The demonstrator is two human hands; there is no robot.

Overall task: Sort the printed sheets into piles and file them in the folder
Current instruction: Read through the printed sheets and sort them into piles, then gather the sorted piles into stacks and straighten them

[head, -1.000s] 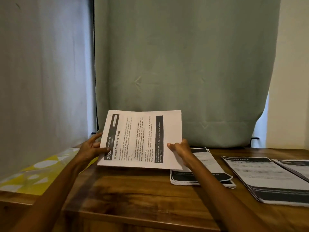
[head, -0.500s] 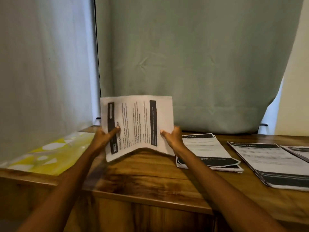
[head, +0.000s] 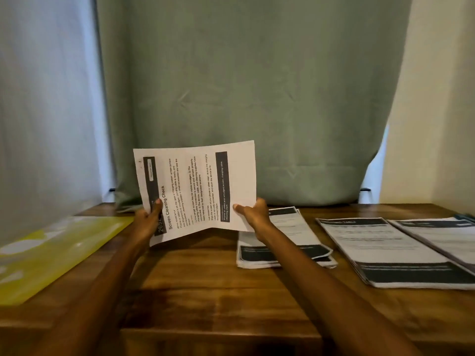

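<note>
Both hands hold up one printed sheet (head: 195, 188), headed "Screen Cleaning Check", nearly upright above the wooden table (head: 205, 278), its text running sideways. My left hand (head: 149, 219) pinches its lower left corner, thumb on the front. At the lower right edge my right hand (head: 253, 214) pinches it the same way. Three piles of printed sheets lie on the table: one (head: 285, 242) just right of my right hand, a second (head: 385, 250) further right, a third (head: 444, 235) at the right edge. A yellow-green folder (head: 51, 253) lies flat at the left.
A green curtain (head: 244, 98) hangs close behind the table. A pale curtain (head: 46, 111) covers the left side, and a cream wall (head: 437, 98) stands at the right. The table's front edge (head: 218, 330) runs near me.
The sheet went from lying tilted low over the table to standing nearly upright and bowed. My left hand moved from its left edge to its lower left corner.
</note>
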